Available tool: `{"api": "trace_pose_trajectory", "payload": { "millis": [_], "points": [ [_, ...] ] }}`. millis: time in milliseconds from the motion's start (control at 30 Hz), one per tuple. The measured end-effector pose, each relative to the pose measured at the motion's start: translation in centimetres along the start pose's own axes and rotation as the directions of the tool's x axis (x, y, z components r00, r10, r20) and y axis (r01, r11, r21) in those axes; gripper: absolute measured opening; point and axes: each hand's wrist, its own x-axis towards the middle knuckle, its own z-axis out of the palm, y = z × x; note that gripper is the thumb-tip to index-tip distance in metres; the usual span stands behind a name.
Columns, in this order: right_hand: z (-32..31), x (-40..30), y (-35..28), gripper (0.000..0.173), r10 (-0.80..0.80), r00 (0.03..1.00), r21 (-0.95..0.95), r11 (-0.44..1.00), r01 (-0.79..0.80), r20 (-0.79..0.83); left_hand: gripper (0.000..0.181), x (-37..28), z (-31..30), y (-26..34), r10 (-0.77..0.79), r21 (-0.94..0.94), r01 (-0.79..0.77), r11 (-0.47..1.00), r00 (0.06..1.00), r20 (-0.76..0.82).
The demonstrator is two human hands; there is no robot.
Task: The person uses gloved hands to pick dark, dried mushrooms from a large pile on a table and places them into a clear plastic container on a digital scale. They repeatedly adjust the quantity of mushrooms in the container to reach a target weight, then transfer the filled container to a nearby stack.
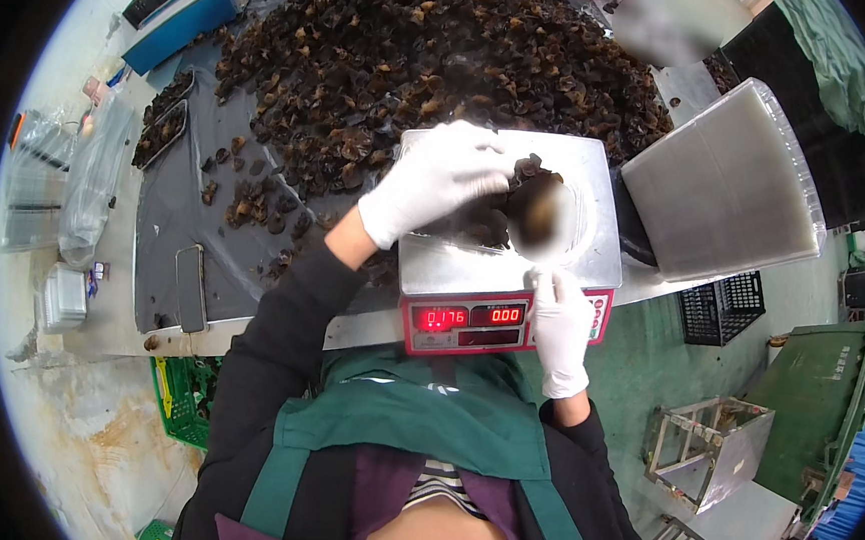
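Note:
Straight before me stands a red digital scale (466,326) with a steel pan (447,271) and lit red digits. A clear tray holding dark wood ear mushrooms (488,225) rests on the pan, partly covered by a blurred patch. My left hand (446,177), in a white glove, reaches over the pan from the left, its fingers against or just above the mushrooms. Also white-gloved, my right hand (560,328) is at the pan's front edge with fingertips drawn together. Whether either hand grips anything is unclear.
A large heap of wood ear mushrooms (432,67) spreads behind the scale on dark sheeting. Stacked clear plastic trays (732,185) lean at the right. Filled trays (164,131) and a phone-like object (190,288) lie left. A green crate (186,403) stands below the table.

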Motion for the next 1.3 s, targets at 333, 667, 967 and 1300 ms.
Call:
{"api": "trace_pose_trajectory", "payload": {
  "millis": [333,667,967,1300],
  "points": [
    [1.3,0.8,-2.8,0.026,0.193,0.855,0.753,0.408,-0.516,0.481,0.020,0.0,-1.1,-7.3,-0.453,-0.035,0.527,0.849,0.761,0.464],
    [3.4,1.4,-7.8,0.028,0.058,0.769,0.650,0.495,-0.576,0.637,0.016,-16.2,-5.2,-1.8,-0.789,-0.755,0.577,0.311,0.600,0.133],
    [5.4,2.1,-11.6,0.027,0.064,0.678,0.498,0.628,-0.598,0.732,0.009,-31.0,-13.7,-4.8,-0.915,-0.848,0.362,0.387,0.039,-0.401],
    [5.6,3.6,-11.7,0.024,0.120,0.813,0.469,0.765,-0.442,0.570,0.018,-45.1,-24.9,-19.0,-0.613,-0.703,0.217,0.678,-0.361,-0.703]
  ]
}}
